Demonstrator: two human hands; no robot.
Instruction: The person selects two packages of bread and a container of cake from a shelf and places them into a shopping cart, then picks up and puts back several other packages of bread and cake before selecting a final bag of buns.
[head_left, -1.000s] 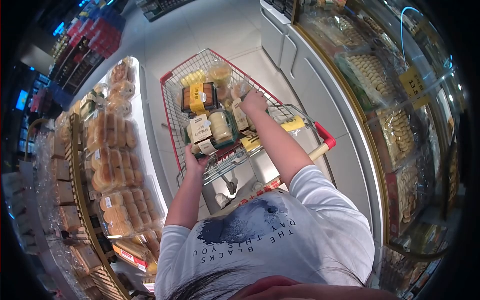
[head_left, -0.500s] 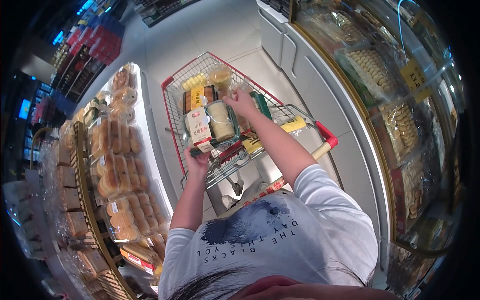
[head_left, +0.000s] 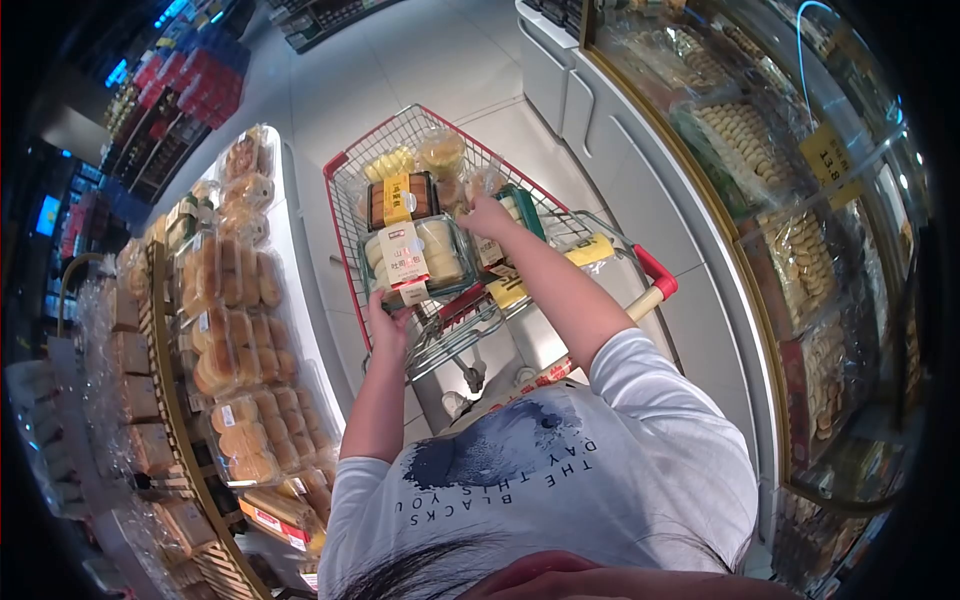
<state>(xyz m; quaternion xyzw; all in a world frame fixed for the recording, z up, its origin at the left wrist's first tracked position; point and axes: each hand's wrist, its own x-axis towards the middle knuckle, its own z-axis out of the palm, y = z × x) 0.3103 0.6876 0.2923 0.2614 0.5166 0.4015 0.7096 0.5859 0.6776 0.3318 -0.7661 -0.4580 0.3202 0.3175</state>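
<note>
Bread pack [head_left: 440, 252] over cart [head_left: 655, 270]; left hand [head_left: 388, 322] at near edge, right hand [head_left: 488, 219] by far corner—hands apart, grip unclear. Probably light, slick, crushable—best held by rigid-looking edges.

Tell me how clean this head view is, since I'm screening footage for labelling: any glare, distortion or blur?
Head view: strong fisheye bend, with the cart and shelves curving and corners falling to black; glare on the clear packs at left and a curved bright streak over the case at right; the far left shelves dim and soft; the label by the left hand fairly sharp.
</note>
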